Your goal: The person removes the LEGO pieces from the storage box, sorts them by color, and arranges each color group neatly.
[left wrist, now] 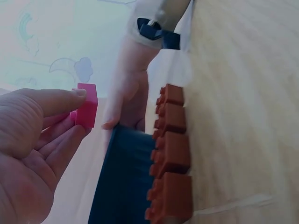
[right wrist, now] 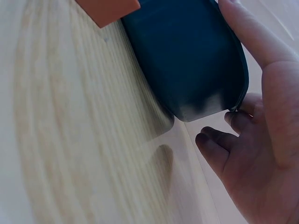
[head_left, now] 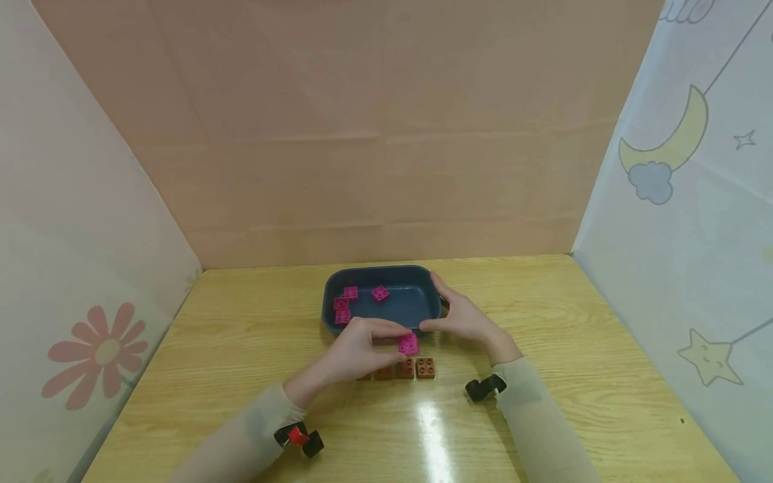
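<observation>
My left hand (head_left: pixel 355 350) pinches a pink toy building brick (head_left: pixel 408 345) between thumb and fingertips. This brick is held up off the table, just in front of a dark blue rectangular dish (head_left: pixel 413 306). In the left wrist view the pink brick (left wrist: pixel 88 106) has its studs turned toward the palm. My right hand (head_left: pixel 464 318) grips the dish's right end, thumb at the near corner and fingers round the far side. A row of brown bricks (head_left: pixel 425 367) stands on the table below the left hand, which partly hides it. Several pink bricks (head_left: pixel 380 294) lie inside the dish.
The dish stands on a wooden table (head_left: pixel 519 288) near its back edge. A tan panel (head_left: pixel 386 168) rises behind the table, and pale printed panels (head_left: pixel 694 268) close in both sides. The brown row (left wrist: pixel 175 154) runs close along the dish's near side.
</observation>
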`<move>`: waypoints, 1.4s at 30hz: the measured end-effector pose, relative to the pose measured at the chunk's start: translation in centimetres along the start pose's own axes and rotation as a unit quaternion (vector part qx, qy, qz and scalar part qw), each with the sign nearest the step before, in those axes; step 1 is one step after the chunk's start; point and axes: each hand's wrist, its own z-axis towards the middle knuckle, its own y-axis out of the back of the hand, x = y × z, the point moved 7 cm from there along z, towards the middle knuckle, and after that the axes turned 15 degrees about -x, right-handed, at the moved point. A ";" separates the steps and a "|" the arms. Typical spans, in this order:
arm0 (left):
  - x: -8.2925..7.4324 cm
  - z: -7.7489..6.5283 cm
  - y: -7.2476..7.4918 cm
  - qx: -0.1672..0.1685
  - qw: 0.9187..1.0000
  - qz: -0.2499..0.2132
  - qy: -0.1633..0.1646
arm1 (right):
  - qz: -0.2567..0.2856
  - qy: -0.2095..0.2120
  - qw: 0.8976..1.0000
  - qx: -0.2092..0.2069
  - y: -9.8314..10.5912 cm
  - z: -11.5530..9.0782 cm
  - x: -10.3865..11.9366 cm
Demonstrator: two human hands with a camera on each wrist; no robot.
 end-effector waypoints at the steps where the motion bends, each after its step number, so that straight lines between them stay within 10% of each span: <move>1: -0.1 -0.1 -0.2 0.002 1.000 0.001 -0.005 | 0.000 -0.001 1.000 0.000 0.0 0.0 0.0; 11: -1.1 -1.0 -2.1 0.041 0.998 -0.008 -0.050 | -0.004 -0.002 1.000 -0.002 0.0 0.1 -0.1; 31: -0.2 -2.3 -6.8 0.138 0.990 0.031 -0.027 | 0.001 -0.003 1.000 0.001 0.1 0.1 0.2; 42: -0.5 -2.4 -7.5 0.135 0.986 0.070 -0.067 | 0.005 -0.005 1.000 0.005 0.1 -0.1 0.2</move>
